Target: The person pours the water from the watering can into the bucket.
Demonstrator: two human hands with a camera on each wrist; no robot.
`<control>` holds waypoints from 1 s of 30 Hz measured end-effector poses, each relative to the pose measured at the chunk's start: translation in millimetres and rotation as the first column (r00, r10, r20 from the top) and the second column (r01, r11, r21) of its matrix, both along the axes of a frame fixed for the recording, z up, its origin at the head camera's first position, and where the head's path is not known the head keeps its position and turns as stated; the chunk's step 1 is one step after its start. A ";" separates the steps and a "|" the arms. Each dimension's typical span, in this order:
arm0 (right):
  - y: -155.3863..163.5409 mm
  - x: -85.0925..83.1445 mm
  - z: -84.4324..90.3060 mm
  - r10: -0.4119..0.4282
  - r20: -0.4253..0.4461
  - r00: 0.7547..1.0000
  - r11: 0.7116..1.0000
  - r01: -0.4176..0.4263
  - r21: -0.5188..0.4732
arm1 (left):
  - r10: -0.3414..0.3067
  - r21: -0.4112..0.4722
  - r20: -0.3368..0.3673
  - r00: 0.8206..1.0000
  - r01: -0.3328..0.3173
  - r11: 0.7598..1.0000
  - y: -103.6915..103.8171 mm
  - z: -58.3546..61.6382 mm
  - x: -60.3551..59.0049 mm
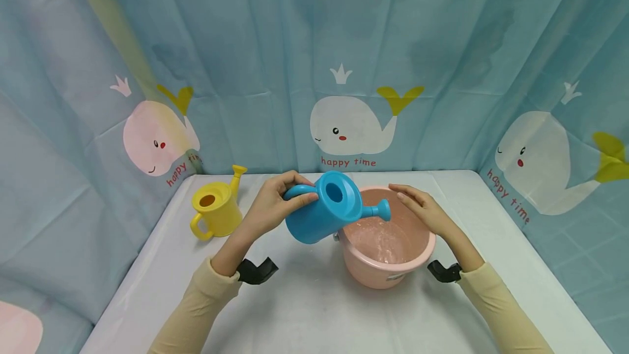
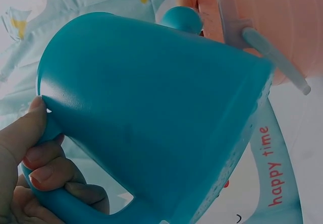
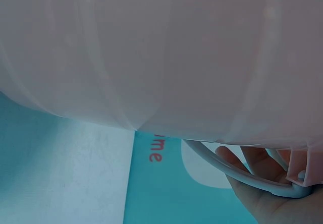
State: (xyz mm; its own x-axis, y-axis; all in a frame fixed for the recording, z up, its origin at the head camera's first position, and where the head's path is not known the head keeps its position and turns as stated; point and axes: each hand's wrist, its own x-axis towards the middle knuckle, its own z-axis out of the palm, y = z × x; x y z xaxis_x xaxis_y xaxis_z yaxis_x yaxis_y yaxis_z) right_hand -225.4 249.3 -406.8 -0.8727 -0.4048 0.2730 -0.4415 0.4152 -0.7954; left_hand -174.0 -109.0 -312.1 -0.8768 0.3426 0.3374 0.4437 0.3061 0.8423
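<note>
curtain (image 1: 245, 42) of creased pale blue cloth, printed with white whales, is hung around a white table (image 1: 304, 316). on it a round, smooth pink plastic bucket (image 1: 371, 275) is set upright, and rippled water (image 1: 383, 239) is seen inside. its rim is held by the right hand (image 1: 422, 206), the thumb laid inside. a glossy blue watering can (image 1: 314, 220) is held tilted in the air by the left hand (image 1: 272, 206): its loop handle is closely wrapped by curled fingers, and its rounded spout is held over the bucket. a yellow watering can (image 1: 226, 214) is stood upright at the left. a slim, pale bail (image 2: 277, 57) is hinged at the bucket's side.
</note>
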 end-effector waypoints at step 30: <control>1.0 -0.7 -1.2 0.000 0.008 1.000 1.000 0.000 0.000 | 0.024 -0.007 -0.016 1.000 -0.024 1.000 5.4 1.8 -2.7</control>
State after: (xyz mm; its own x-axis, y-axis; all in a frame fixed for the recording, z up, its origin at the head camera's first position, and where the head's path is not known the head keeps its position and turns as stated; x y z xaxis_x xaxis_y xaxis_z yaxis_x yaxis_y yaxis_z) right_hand -226.1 250.3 -408.0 -0.8749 -0.4048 0.2659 -0.4351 0.4156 -0.7987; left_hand -176.7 -103.5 -310.3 -0.8793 0.3241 0.3489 0.4494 0.3225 0.8331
